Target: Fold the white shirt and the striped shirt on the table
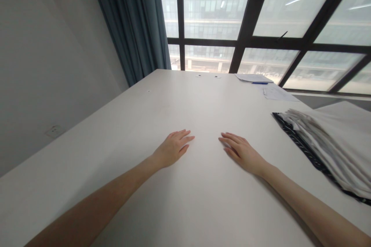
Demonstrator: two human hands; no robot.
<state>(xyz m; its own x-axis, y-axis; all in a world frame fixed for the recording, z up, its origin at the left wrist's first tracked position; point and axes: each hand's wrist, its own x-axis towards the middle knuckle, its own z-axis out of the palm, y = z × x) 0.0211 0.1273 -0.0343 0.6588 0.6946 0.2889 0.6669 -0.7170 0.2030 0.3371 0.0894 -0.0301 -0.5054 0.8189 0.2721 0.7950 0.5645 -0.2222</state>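
My left hand (173, 148) is palm down at the middle of the white table (185, 104), fingers stretched out and apart, holding nothing. Across a short gap to its right, my right hand (242, 152) rests on the tabletop in a similar pose, its fingers extended and also without anything in them. The nearest thing to my right hand is a stack of white cloths (333, 142) on the right side of the table. A black cloth with white marks (307, 150) shows along the left edge beneath that stack.
At the far right of the table lie white papers (253, 78), a blue pen (260, 83) and another sheet (279, 93). Beyond the table's back edge are dark-framed windows (240, 42) and a blue curtain (136, 23). A grey wall (55, 58) borders the left side.
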